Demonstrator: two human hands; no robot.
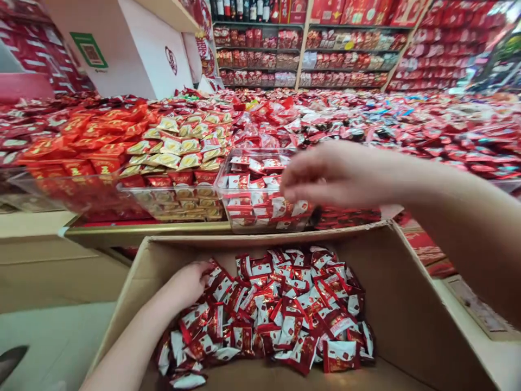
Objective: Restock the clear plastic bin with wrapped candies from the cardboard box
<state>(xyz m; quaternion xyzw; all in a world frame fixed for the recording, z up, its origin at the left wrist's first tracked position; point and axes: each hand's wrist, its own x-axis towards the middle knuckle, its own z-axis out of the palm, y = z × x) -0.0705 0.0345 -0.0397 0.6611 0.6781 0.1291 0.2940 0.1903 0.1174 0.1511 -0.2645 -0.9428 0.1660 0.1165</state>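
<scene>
An open cardboard box (411, 282) in front of me holds a heap of red-and-white wrapped candies (285, 304). My left hand (197, 278) reaches into its left side, fingers curled against a wrapped candy (220, 281) at the edge of the heap. Beyond the box stands a clear plastic bin (222, 187), filled with similar red-and-white packets (252, 182). At the bin's right side, my right hand (321, 174) hovers with its fingers bent downward. Motion blur smears those fingers, and whether they hold anything does not show.
Left of the bin are gold packets (175, 144) and orange-red packets (89, 136) in clear bins. More red packets (439, 130) spread to the right. A white box-shaped stand (122, 49) rises at the back left, before shelves (301, 49) of packaged goods.
</scene>
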